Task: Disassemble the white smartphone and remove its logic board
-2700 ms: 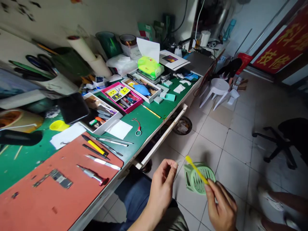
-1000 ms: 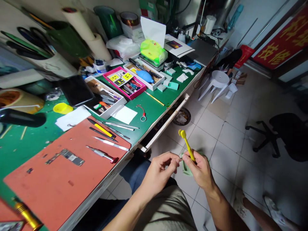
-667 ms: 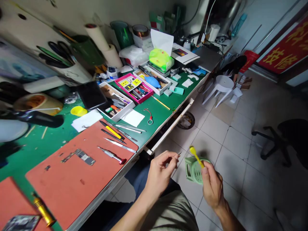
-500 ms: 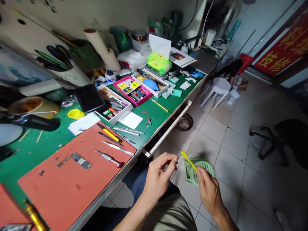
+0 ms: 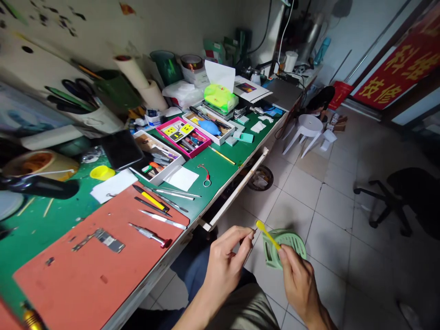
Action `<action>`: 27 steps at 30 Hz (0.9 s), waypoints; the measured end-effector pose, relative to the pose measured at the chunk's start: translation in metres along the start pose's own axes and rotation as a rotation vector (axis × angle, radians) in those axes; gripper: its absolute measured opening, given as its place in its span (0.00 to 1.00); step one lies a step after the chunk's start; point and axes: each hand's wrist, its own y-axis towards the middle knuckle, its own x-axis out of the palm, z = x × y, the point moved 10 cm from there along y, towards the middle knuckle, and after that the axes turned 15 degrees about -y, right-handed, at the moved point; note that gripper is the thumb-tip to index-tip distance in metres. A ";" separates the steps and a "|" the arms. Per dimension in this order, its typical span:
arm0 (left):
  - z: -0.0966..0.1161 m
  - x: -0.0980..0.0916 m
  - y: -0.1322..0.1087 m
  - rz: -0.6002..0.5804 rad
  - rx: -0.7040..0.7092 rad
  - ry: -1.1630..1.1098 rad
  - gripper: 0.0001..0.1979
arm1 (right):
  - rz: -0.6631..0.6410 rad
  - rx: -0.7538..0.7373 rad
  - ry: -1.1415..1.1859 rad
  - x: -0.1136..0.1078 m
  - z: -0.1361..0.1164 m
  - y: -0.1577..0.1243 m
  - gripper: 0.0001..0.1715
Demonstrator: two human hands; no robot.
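Note:
My right hand (image 5: 300, 278) pinches a thin yellow stick with a rounded tip (image 5: 268, 234) and holds it tilted up to the left. My left hand (image 5: 227, 259) is closed, thumb and forefinger pressed together on a tiny dark item (image 5: 254, 231) too small to name. The stick's tip is right beside this item; whether they touch I cannot tell. Both hands are in the air in front of the bench edge, above my lap. On the bench to the left, a circuit board (image 5: 109, 240) lies on an orange mat (image 5: 85, 279), near a red-capped screwdriver (image 5: 150, 235).
A drawer (image 5: 237, 189) stands pulled out below the green bench top (image 5: 220, 170). Open boxes of tools (image 5: 158, 156) line the bench behind tweezers and a yellow-black knife (image 5: 151, 198). A green plastic stool (image 5: 287, 245) is on the tiled floor beneath my hands; a white stool (image 5: 310, 123) stands farther off.
My view has turned slightly, so the bench appears shifted left. The yellow stick's tip is closer to my left fingertips. Both hands keep their grip.

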 end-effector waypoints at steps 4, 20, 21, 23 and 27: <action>-0.016 0.002 -0.002 0.017 -0.137 -0.081 0.14 | 0.055 0.032 -0.015 -0.004 0.003 0.000 0.17; -0.056 0.008 -0.028 0.229 -0.682 -0.769 0.19 | -0.068 0.277 0.154 0.009 0.019 0.006 0.21; -0.056 0.009 -0.029 0.235 -0.696 -0.809 0.19 | -0.096 0.266 0.223 0.013 0.012 0.008 0.19; -0.054 0.011 -0.034 0.243 -0.720 -0.888 0.17 | -0.131 0.201 0.311 0.019 -0.005 0.013 0.18; -0.051 0.009 -0.054 0.273 -0.774 -1.033 0.11 | -0.093 -0.052 0.297 0.024 -0.043 0.027 0.13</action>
